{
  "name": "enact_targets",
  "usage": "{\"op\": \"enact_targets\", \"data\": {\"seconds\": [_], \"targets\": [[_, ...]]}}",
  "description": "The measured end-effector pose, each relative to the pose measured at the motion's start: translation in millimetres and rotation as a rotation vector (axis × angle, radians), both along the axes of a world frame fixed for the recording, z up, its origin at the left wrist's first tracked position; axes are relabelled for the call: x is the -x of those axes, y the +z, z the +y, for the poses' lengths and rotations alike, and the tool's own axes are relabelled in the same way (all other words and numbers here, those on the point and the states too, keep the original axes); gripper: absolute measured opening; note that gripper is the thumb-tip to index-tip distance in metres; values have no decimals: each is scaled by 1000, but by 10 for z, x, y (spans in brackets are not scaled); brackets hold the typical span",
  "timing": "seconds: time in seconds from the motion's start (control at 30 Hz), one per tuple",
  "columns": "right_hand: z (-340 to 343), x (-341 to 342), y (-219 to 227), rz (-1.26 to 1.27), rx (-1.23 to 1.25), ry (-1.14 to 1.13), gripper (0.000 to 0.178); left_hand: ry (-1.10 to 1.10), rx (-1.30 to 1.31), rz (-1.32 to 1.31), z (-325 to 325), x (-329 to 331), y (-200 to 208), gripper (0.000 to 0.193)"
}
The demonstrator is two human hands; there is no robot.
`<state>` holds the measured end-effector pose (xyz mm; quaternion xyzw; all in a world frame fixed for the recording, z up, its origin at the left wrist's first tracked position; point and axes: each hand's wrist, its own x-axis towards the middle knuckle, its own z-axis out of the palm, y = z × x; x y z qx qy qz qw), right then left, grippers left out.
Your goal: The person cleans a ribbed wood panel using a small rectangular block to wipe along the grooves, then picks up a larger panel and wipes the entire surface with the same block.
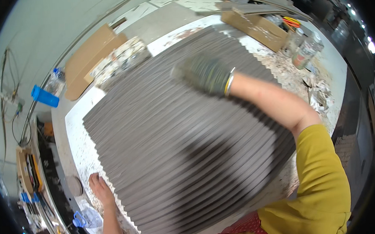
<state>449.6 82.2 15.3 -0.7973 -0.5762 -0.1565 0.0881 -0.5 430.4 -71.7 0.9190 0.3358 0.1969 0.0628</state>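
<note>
A large dark grey ribbed panel (145, 136) with long parallel ridges and zigzag side edges takes up the middle of the white table (77, 123). Over its far right part is my right hand (208, 75), in a dark grey-green knit glove with a pale and yellow cuff. Motion smears its fingers, so whether it grips anything does not show. My bare left hand (101, 190) lies at the panel's left zigzag edge, fingers stretched forward and slightly bent, with nothing visible in them. Shadow covers the panel's near middle.
Far left stand a cardboard box (91, 58), a stained block (122, 63) and a blue cup (45, 96). A long carton (255, 29) and bottles (307, 51) are far right, near crumpled plastic (320, 96). A blue-capped plastic jug (88, 218) lies near left.
</note>
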Motion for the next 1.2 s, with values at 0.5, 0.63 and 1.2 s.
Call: {"op": "enact_targets", "data": {"seconds": [0.5,0.63,1.2], "targets": [[-1311,-738,-286,-135,-77,-353,29,-51,-30,4,-96,-90,43,25],[-1314,-635,154,62,-57,-555,32,-32,-39,9,-104,-177,10,24],[-1219,356,158,-167,200,-178,27,-37,-18,3,-99,-53,46,24]]}}
